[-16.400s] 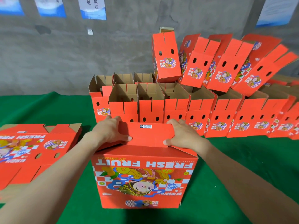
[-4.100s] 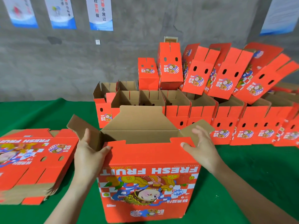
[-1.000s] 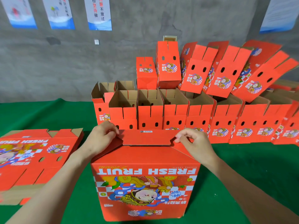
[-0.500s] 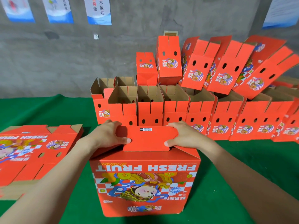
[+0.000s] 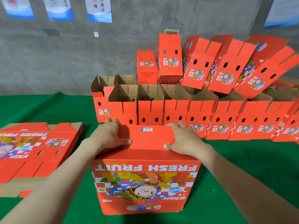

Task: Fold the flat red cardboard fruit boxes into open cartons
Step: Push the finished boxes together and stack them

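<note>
A red "FRESH FRUIT" box (image 5: 145,183) stands upside down on the green table in front of me, its printed side facing me. Its bottom flaps are folded over on top, and the uppermost red flap (image 5: 145,137) carries a small barcode label. My left hand (image 5: 108,138) lies on the left end of that flap, fingers over the far edge and thumb on its top. My right hand (image 5: 184,138) holds the right end the same way. A stack of flat red boxes (image 5: 35,151) lies to my left.
A row of folded open cartons (image 5: 176,109) stands across the back of the green table (image 5: 258,159). More red boxes (image 5: 226,65) are piled and leaning on top of that row, against a grey concrete wall with posters.
Both hands have pushed the top flap down flat onto the box and slid further over its ends. The box stays in place.
</note>
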`<state>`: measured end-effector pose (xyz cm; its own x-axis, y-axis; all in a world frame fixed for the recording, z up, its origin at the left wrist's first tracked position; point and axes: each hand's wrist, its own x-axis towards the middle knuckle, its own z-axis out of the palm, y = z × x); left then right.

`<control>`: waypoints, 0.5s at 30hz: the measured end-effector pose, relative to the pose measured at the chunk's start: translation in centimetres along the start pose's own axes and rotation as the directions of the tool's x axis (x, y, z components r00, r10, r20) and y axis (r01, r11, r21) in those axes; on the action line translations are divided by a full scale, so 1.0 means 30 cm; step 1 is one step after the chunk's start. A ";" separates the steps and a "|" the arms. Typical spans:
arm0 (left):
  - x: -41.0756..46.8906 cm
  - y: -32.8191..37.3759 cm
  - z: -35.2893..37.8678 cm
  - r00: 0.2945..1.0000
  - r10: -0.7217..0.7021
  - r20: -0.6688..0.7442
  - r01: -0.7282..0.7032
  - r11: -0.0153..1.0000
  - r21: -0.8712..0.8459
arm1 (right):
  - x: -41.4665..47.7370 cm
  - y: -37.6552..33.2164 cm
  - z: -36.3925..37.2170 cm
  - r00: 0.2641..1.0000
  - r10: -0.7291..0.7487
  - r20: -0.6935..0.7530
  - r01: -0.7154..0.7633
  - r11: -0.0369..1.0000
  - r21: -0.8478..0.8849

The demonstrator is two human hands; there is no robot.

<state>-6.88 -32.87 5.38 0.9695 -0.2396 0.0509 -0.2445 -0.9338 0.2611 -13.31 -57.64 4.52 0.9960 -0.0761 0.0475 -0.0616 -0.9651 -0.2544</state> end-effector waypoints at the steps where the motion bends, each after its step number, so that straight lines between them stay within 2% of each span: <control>1: 0.000 0.000 0.000 1.000 -0.001 0.001 0.001 1.000 0.002 | -0.001 0.001 0.001 1.000 -0.005 0.003 0.006 1.000 -0.008; 4: 0.002 -0.006 -0.006 1.000 0.010 0.017 -0.009 0.999 -0.033 | 0.003 0.019 -0.005 0.998 -0.022 0.059 0.021 1.000 0.016; 8: 0.001 -0.026 -0.012 1.000 0.031 0.002 -0.030 0.989 -0.146 | 0.009 0.042 -0.016 0.998 -0.048 0.040 0.038 0.974 0.223; 10: -0.004 -0.050 -0.013 0.998 0.035 -0.050 -0.049 0.944 -0.326 | 0.009 0.044 -0.016 0.999 -0.048 0.013 0.043 0.958 0.284; 12: -0.016 -0.077 -0.006 0.999 -0.007 -0.034 -0.017 0.772 -0.635 | 0.010 0.049 -0.017 0.999 -0.034 -0.001 0.032 0.934 0.356; 14: -0.038 -0.106 0.014 0.997 -0.071 0.024 0.055 0.480 -0.875 | 0.011 0.058 -0.012 1.000 0.018 -0.013 -0.008 0.850 0.526; 15: -0.056 -0.120 0.028 0.991 -0.120 0.063 0.098 0.313 -0.945 | 0.007 0.058 -0.020 0.998 0.059 -0.001 -0.045 0.769 0.637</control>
<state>-7.63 -29.32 3.55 0.9890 -0.1421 -0.0420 0.0331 -0.0647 0.9974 -13.23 -59.48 4.66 0.9905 -0.1332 0.0332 -0.0506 -0.5794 -0.8134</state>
